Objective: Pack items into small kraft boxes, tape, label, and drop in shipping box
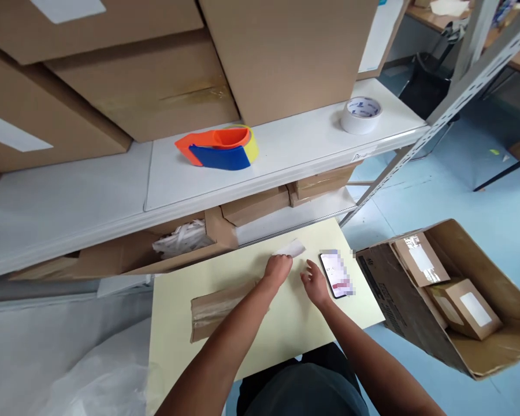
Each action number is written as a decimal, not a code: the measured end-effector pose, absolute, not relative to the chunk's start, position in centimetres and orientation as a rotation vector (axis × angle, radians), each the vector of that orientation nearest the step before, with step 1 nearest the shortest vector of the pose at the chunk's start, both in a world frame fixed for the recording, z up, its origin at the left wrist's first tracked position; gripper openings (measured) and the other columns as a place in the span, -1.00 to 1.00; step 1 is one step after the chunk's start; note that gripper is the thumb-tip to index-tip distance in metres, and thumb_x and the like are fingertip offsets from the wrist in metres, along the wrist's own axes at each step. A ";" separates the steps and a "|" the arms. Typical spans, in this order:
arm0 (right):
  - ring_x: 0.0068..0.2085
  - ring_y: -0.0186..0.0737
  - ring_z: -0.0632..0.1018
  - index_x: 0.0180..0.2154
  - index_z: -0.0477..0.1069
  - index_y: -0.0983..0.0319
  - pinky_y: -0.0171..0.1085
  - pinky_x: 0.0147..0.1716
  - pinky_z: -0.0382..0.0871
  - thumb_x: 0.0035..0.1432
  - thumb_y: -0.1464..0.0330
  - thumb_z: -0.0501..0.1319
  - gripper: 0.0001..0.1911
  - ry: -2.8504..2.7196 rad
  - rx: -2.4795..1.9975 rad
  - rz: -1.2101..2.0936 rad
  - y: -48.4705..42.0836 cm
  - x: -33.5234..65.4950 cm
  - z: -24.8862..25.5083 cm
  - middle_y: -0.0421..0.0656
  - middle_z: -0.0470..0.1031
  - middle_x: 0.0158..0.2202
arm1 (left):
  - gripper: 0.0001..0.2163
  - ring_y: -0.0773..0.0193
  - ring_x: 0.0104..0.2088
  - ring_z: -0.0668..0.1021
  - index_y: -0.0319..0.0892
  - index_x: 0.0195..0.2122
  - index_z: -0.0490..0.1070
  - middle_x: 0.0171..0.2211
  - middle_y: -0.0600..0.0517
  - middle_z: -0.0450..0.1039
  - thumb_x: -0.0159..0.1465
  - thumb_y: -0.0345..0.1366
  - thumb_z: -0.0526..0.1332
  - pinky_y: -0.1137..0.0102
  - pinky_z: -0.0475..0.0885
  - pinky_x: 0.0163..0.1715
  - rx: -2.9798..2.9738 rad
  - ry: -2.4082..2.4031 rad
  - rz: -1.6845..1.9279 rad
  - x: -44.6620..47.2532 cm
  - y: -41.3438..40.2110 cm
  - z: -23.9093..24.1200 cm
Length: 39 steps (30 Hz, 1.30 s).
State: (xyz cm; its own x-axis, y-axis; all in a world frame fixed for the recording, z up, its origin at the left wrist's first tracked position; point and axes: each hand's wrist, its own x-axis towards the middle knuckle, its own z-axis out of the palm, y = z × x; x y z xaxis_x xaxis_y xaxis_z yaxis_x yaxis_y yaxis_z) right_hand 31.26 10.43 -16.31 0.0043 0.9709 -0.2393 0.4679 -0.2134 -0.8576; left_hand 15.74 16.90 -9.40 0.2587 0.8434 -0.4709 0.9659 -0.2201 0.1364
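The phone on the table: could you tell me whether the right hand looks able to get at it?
Probably yes: the phone lies face up on the table right beside the right hand, with nothing lying between them or on top of it.

Not much to see tbh: both forearms are bare right up to the frame edge, and the left hand and right hand are bare too. Below them is plain dark clothing, charcoal-black. Can't tell if it's shirt or trousers.
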 end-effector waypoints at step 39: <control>0.43 0.25 0.10 0.36 0.22 0.21 0.21 0.31 0.03 0.15 0.44 0.23 -0.27 -2.803 -1.399 0.801 21.9 28.6 -15.1 0.10 0.04 0.46 | -0.81 0.20 -0.12 0.64 -0.15 -0.15 0.59 -0.14 -0.04 0.66 0.30 -0.28 0.22 0.46 0.41 -0.16 1.351 2.081 0.013 4.6 20.3 -10.5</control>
